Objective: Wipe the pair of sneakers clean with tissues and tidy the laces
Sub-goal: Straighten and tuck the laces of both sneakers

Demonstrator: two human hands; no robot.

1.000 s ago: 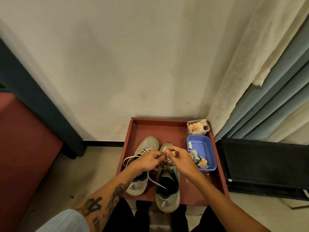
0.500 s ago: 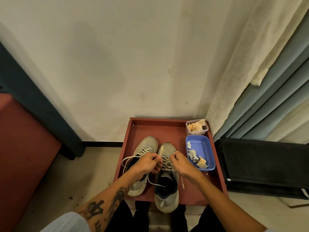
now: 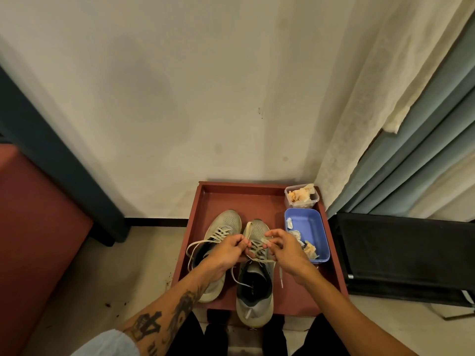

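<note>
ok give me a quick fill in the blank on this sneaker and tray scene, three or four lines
1. Both sneakers sit on a reddish ____ by the wall.
2. Both hands hold the laces of the ____ sneaker.
3. Crumpled used tissues lie in the ____ tub.
4. The clear container stands ____ the wall than the tub.

Missing words: tray; right; blue; nearer

The person's left forearm carries dark tattoos, with a pale blue sleeve pushed up near the elbow. The right forearm is bare. Black trousers cover the legs.
</note>
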